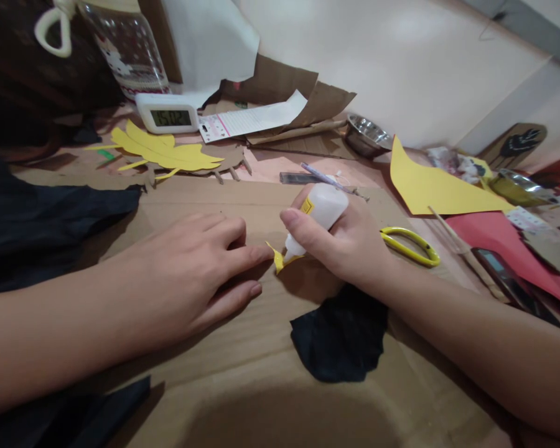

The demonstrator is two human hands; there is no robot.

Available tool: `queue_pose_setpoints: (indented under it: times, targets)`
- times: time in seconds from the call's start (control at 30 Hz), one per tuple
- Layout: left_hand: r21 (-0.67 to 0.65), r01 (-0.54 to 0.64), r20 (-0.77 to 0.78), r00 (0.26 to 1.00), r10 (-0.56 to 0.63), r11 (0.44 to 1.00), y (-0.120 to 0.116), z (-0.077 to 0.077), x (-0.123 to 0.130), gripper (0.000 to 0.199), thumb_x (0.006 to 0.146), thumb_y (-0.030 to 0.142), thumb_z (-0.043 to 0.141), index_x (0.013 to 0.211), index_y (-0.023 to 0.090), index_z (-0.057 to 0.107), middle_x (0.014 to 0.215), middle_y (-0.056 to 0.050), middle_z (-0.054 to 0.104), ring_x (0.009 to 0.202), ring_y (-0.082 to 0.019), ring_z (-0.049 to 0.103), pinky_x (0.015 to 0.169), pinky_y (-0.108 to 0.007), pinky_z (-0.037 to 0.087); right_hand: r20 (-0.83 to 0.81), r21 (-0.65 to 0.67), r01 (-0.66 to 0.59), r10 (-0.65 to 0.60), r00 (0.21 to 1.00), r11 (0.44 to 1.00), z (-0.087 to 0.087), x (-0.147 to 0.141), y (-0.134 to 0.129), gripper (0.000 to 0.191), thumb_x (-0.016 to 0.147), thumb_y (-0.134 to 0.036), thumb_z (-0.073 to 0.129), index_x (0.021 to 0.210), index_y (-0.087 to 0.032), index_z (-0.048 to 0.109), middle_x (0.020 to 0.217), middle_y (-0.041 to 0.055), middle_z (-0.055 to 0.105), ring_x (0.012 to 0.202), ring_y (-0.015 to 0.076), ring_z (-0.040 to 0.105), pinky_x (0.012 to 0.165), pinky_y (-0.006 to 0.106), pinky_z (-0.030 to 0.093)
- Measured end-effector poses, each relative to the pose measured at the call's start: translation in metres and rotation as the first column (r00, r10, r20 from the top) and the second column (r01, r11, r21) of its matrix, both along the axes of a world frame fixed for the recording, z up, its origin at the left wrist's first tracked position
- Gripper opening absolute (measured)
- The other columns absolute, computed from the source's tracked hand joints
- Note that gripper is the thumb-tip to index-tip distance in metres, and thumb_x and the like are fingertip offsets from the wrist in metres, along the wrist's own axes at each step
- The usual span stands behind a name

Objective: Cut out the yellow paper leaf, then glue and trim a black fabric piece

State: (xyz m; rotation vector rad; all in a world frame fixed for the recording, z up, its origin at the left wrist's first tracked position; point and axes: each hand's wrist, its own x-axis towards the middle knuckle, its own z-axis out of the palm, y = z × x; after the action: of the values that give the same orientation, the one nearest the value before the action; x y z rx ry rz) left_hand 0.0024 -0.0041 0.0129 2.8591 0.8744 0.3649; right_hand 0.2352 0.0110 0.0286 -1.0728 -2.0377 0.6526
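My right hand (350, 239) is wrapped round a white glue bottle (325, 208), tilted with its nozzle pointing down. The nozzle tip touches or hovers just over a small yellow paper piece (279, 260) on the brown cardboard (242, 386). My left hand (205, 267) rests on the cardboard, its index finger stretched out to the left edge of the yellow piece, the thumb apart and the other fingers bent. Part of the yellow piece is hidden behind the bottle and right hand. Below the right hand lies a black piece (340, 339).
Black material (42, 224) lies at the left. Behind are yellow paper leaf shapes (168, 152), a digital clock (167, 115), a jar (130, 50) and a metal bowl (368, 134). Yellow-handled scissors (410, 247), yellow paper (441, 186) and red paper (504, 242) lie right.
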Motion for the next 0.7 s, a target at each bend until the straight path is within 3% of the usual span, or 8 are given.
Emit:
queue_pose_setpoints:
  times: [0.17, 0.3, 0.43, 0.57, 0.7]
  targets:
    - [-0.005, -0.007, 0.003, 1.000, 0.007, 1.000, -0.002, 0.002, 0.000, 0.031, 0.108, 0.037, 0.045, 0.117, 0.024, 0.072, 0.094, -0.006, 0.058, 0.084, -0.025, 0.058, 0.078, -0.040, 0.047, 0.074, 0.125, 0.022, -0.031, 0.997, 0.992, 0.012, 0.004, -0.001, 0.041, 0.096, -0.040, 0.071, 0.065, -0.023, 0.052, 0.060, -0.0036, 0.053, 0.056, 0.0121, 0.048, 0.054, 0.029, 0.037]
    - [-0.019, -0.031, -0.018, 0.999, 0.031, 0.999, -0.003, 0.003, 0.000, 0.030, 0.108, 0.037, 0.045, 0.117, 0.025, 0.072, 0.095, -0.006, 0.058, 0.084, -0.024, 0.057, 0.078, -0.039, 0.045, -0.150, 0.175, 0.110, -0.084, 0.985, 0.978, 0.035, 0.010, -0.005, 0.036, 0.100, -0.042, 0.071, 0.071, -0.021, 0.064, 0.066, -0.0022, 0.058, 0.061, 0.0119, 0.053, 0.054, 0.026, 0.042]
    - [-0.026, -0.018, -0.015, 1.000, 0.017, 0.999, -0.001, 0.001, 0.000, 0.031, 0.108, 0.039, 0.045, 0.116, 0.025, 0.072, 0.094, -0.006, 0.058, 0.084, -0.025, 0.057, 0.076, -0.039, 0.044, -0.416, 0.026, 0.156, -0.131, 0.900, 0.987, 0.037, 0.022, -0.005, 0.036, 0.096, -0.052, 0.076, 0.080, -0.020, 0.073, 0.073, -0.0015, 0.063, 0.057, 0.0101, 0.053, 0.050, 0.023, 0.046]
    - [-0.004, -0.025, 0.006, 1.000, 0.025, 1.000, 0.000, -0.002, 0.000, 0.032, 0.107, 0.038, 0.046, 0.119, 0.026, 0.072, 0.094, -0.006, 0.058, 0.084, -0.026, 0.057, 0.075, -0.040, 0.043, -0.457, -0.230, 0.065, -0.167, 0.873, 0.971, 0.013, 0.035, -0.008, 0.028, 0.092, -0.050, 0.081, 0.102, -0.025, 0.079, 0.092, 0.0010, 0.074, 0.068, 0.0136, 0.065, 0.067, 0.029, 0.060]
    - [0.011, -0.015, 0.009, 1.000, 0.015, 1.000, 0.001, -0.005, 0.000, 0.032, 0.107, 0.038, 0.046, 0.122, 0.026, 0.072, 0.095, -0.007, 0.059, 0.084, -0.026, 0.057, 0.075, -0.040, 0.042, -0.499, -0.370, 0.049, -0.243, 0.832, 0.928, -0.001, 0.043, -0.016, 0.024, 0.090, -0.041, 0.083, 0.109, -0.028, 0.077, 0.091, 0.0003, 0.075, 0.079, 0.0160, 0.071, 0.079, 0.031, 0.066]
